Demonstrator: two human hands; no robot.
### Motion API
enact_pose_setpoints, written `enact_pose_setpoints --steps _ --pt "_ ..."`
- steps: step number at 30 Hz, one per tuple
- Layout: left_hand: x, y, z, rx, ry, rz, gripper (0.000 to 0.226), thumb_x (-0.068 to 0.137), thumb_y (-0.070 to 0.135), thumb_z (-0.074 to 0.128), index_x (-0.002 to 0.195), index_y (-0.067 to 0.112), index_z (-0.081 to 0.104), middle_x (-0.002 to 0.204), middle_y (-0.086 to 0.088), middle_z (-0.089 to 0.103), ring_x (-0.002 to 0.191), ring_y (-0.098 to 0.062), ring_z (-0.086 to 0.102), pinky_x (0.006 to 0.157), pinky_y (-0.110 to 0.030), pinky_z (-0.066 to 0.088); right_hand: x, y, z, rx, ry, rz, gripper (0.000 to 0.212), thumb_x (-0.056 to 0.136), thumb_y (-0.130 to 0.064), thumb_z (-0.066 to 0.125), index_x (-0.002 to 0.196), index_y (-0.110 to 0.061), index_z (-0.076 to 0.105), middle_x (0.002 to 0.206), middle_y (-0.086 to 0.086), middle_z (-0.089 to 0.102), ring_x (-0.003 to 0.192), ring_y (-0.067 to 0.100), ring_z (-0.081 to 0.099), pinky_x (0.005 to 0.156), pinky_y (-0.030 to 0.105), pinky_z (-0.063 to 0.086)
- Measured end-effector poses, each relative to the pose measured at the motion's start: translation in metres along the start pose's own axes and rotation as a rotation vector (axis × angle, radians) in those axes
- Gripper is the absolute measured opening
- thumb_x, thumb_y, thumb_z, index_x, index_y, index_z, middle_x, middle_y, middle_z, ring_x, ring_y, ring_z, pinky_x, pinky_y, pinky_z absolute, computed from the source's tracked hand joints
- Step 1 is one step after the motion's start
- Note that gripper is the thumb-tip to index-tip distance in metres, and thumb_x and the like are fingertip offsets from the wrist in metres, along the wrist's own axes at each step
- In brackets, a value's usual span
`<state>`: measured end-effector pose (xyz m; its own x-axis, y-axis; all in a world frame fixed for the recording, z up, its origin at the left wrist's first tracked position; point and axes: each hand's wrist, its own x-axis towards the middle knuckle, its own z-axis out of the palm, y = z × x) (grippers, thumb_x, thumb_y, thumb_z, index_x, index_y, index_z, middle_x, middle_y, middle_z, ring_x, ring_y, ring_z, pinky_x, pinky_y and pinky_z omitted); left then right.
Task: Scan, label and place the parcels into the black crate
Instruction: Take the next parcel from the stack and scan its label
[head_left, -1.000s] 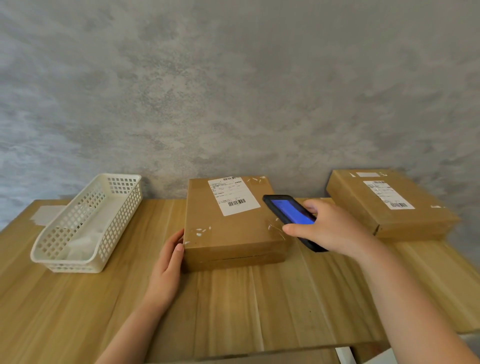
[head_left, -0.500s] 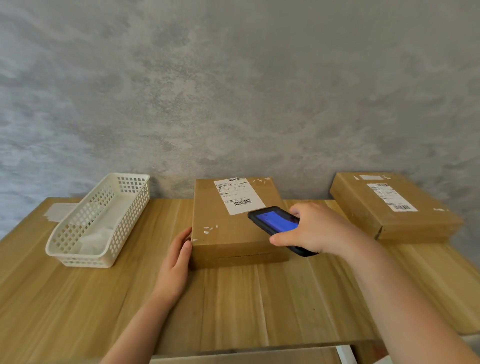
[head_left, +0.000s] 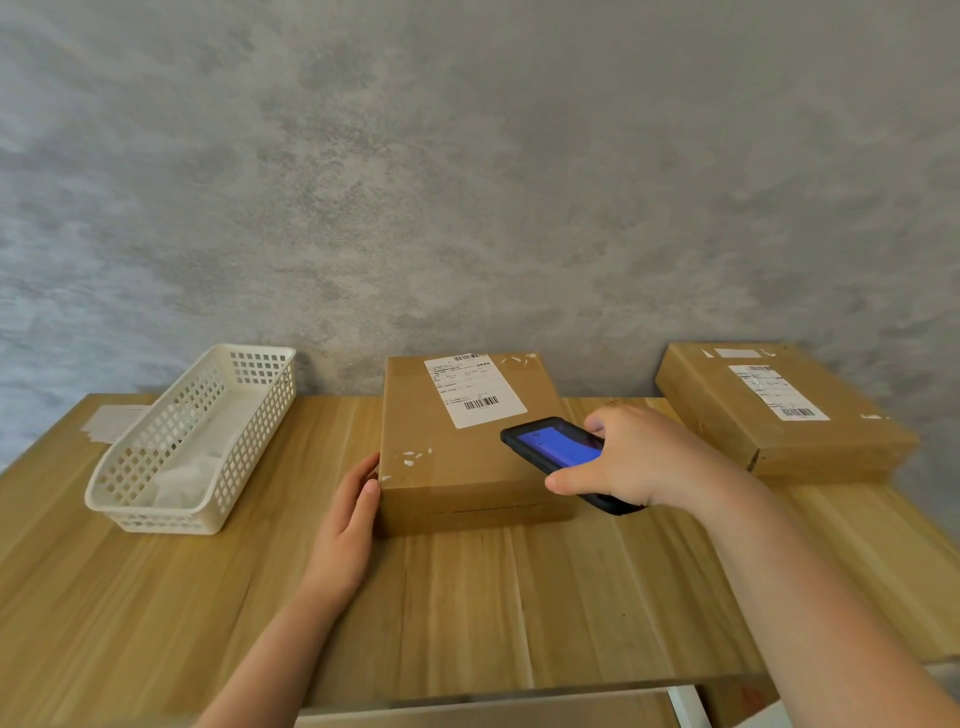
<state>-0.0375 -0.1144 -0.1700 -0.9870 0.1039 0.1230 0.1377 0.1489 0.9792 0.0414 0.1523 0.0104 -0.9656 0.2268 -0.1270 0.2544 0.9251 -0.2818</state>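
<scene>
A: What moved since a second ago?

B: Your right hand (head_left: 631, 460) slid the scanner (head_left: 563, 457) to the left; before, it sat off the box's right edge; now its top end hangs over the right part of the middle box (head_left: 457, 457), just below the white label (head_left: 474, 389); your left hand (head_left: 345, 525) stayed put at the box's left side.

A: What are your hands doing, starting close to you?

B: Your two bare arms reach out over the wooden table (head_left: 493, 597); your left hand lies flat with straight fingers, pressed against the near left corner of the middle box; it is not wrapped round anything; your right hand grasps the black scanner, thumb along its near edge, fingers curled under it; the screen glows blue and faces up.

A: Where are the parcels?

B: The middle box lies flat on the table, its far end near the wall (head_left: 467, 182); its label with a barcode is on top at the far end; a second box (head_left: 779, 410) with its own label lies flat at the far right, well apart from the first.

A: Anything else?

B: A white basket (head_left: 244, 395) with holes sits at the far left; some white paper lies inside it; more white paper (head_left: 111, 423) lies on the table just behind it; the grey wall stands at the back.
</scene>
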Motion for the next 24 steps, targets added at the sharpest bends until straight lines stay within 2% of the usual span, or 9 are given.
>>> enact_pose_setpoints --steps 3,9,13,19,22,24 --pt "0.000 0.000 0.000 -0.004 0.003 0.003 0.037 0.106 0.026 0.040 0.141 0.027 0.051 0.137 0.015 0.056 0.123 0.017 0.043 0.097 -0.011 0.034 0.000 0.002 0.000 -0.005 -0.006 0.007 0.056 0.059 -0.069 0.075 0.079 -0.020 0.057 0.076 -0.003 0.059 0.065 0.016 0.055 0.057 0.030 0.037" --pt "0.001 -0.001 0.000 -0.001 -0.002 0.021 0.036 0.106 0.027 0.042 0.141 0.025 0.051 0.137 0.014 0.056 0.123 0.016 0.045 0.097 -0.010 0.034 -0.001 0.004 0.000 -0.023 -0.024 0.008 0.056 0.060 -0.070 0.075 0.084 -0.022 0.056 0.081 -0.003 0.061 0.070 0.016 0.059 0.059 0.031 0.041" --pt "0.000 0.001 0.001 -0.007 0.002 0.007 0.037 0.106 0.024 0.040 0.141 0.025 0.051 0.137 0.016 0.056 0.123 0.017 0.044 0.094 -0.003 0.034 -0.001 0.002 0.000 -0.010 -0.017 -0.001 0.053 0.063 -0.067 0.075 0.078 -0.022 0.053 0.077 -0.004 0.058 0.066 0.015 0.055 0.057 0.029 0.037" --pt "0.001 -0.003 0.000 0.000 -0.005 0.019 0.037 0.107 0.028 0.040 0.142 0.026 0.050 0.139 0.013 0.056 0.126 0.013 0.045 0.099 -0.012 0.033 0.000 0.004 0.000 0.025 -0.024 -0.007 0.051 0.064 -0.066 0.076 0.080 -0.023 0.054 0.082 -0.005 0.061 0.071 0.015 0.059 0.059 0.030 0.041" --pt "0.001 -0.002 0.000 -0.003 -0.004 0.007 0.036 0.107 0.025 0.039 0.142 0.025 0.050 0.138 0.014 0.056 0.124 0.015 0.045 0.096 -0.008 0.034 0.004 0.012 0.004 0.063 0.014 0.017 0.051 0.064 -0.067 0.075 0.086 -0.024 0.057 0.086 -0.005 0.063 0.075 0.014 0.062 0.063 0.030 0.046" --pt "0.001 -0.001 0.001 -0.007 0.002 0.002 0.037 0.106 0.025 0.040 0.142 0.024 0.050 0.138 0.013 0.056 0.125 0.016 0.044 0.095 -0.007 0.034 0.009 0.021 0.008 0.079 0.068 0.055 0.052 0.066 -0.067 0.073 0.089 -0.023 0.056 0.085 -0.004 0.061 0.074 0.015 0.061 0.060 0.030 0.044"
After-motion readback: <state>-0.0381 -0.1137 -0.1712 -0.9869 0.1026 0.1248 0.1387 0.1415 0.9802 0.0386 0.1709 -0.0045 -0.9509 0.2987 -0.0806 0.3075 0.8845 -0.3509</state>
